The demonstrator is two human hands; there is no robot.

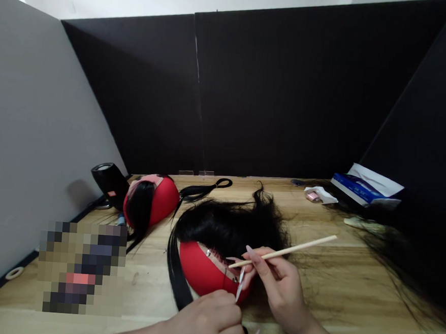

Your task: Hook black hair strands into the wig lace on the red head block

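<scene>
Black partition panels point(289, 100) stand behind the wood-grained tabletop point(150, 279), with a grey panel point(33, 98) along the left side. Near the front centre, a red head form point(204, 270) lies on the tabletop, bearing a mass of black hair point(222, 225) that spreads over its far side; one straight lock hangs down its left side. A pale mesh edge point(218, 263) crosses the red surface, with round-headed pins set along it. The right hand point(285, 288) pinches a slender pale stick point(297, 247) between thumb and fingers, the lower tip of the stick at the mesh edge and the other end directed up and to the right. The left hand point(214, 319) is curled at the near side of the red head form, its fingers bent; whether it grips anything cannot be determined. Farther back on the left, a second red form point(165, 201) with black hair lies beside a tilted black cylinder point(109, 182). At the right rear are a blue-and-white box point(355, 189) and a crumpled white tissue point(324, 195). A ring-shaped roll point(14, 273) lies at the left edge; a pixelated patch obscures the area beside it.
</scene>
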